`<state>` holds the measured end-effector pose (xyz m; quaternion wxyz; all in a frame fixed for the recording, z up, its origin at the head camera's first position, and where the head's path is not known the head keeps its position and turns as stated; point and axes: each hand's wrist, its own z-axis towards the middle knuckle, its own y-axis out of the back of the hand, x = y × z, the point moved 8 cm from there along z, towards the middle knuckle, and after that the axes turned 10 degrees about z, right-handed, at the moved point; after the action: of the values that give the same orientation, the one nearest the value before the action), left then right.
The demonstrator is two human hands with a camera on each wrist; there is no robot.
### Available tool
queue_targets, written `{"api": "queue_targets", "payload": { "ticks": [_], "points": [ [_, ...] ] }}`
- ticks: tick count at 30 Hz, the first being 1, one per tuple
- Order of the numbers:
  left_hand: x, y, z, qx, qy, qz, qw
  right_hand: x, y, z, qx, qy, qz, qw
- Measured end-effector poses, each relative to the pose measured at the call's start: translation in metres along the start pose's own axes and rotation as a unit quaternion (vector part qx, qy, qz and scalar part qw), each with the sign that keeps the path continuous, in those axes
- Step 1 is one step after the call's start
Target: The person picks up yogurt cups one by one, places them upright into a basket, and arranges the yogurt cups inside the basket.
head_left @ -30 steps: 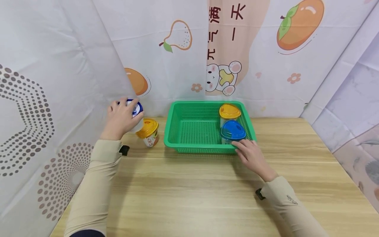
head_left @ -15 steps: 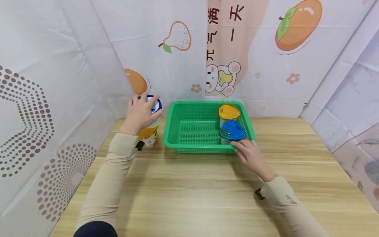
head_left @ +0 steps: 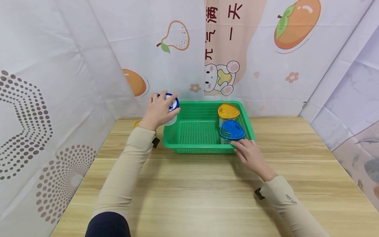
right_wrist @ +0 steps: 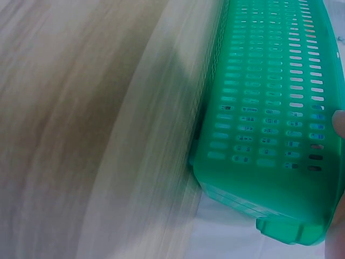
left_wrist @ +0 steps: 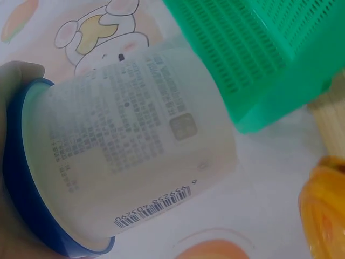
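My left hand (head_left: 160, 110) grips a white tub (left_wrist: 129, 145) with a dark blue rim from above, fingers spread around its lid. The tub hangs tilted at the left edge of a green plastic basket (head_left: 201, 146). Printed text and a barcode show on its side in the left wrist view. At the basket's front right, my right hand (head_left: 251, 156) holds the rim. Inside the basket's right end stand a yellow-lidded cup (head_left: 228, 111) and, in front of it, a blue-lidded cup (head_left: 232, 131).
Another cup with an orange-yellow lid (left_wrist: 326, 208) stands on the table left of the basket, mostly hidden behind my left arm in the head view. A printed curtain (head_left: 142, 39) hangs behind and beside the wooden table (head_left: 207, 191).
My left hand has carried the white tub rightward, past the orange-yellow-lidded cup, to the basket's left edge. The right hand stays at the rim.
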<state>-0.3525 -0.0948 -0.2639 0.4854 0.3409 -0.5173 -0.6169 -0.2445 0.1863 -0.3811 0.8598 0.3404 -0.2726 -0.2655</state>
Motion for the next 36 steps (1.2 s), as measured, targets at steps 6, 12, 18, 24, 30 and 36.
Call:
{"api": "queue_targets", "payload": {
  "ticks": [6, 12, 18, 24, 30, 36],
  "points": [
    [-0.011, -0.010, 0.014, 0.007, -0.010, 0.004, 0.9999, -0.001, 0.000, 0.000, 0.000, -0.003, -0.006, 1.000],
    [-0.021, -0.020, 0.025, 0.008, -0.024, -0.002, 0.9997, -0.002, -0.001, 0.000, 0.001, -0.003, -0.004, 1.000],
    [-0.029, -0.029, 0.034, 0.016, -0.023, 0.005, 0.9996, -0.002, 0.000, 0.000, -0.002, 0.002, -0.004, 1.000],
    [-0.036, -0.039, 0.043, 0.023, -0.020, -0.001, 0.9995, -0.004, 0.000, -0.001, -0.004, 0.005, -0.008, 1.000],
    [-0.044, -0.047, 0.051, 0.025, -0.025, -0.012, 0.9993, -0.004, 0.000, 0.000, 0.005, -0.006, -0.009, 1.000],
    [-0.050, -0.056, 0.058, 0.025, -0.027, -0.009, 0.9993, -0.005, -0.002, 0.000, 0.015, -0.015, -0.014, 1.000]
  ]
}}
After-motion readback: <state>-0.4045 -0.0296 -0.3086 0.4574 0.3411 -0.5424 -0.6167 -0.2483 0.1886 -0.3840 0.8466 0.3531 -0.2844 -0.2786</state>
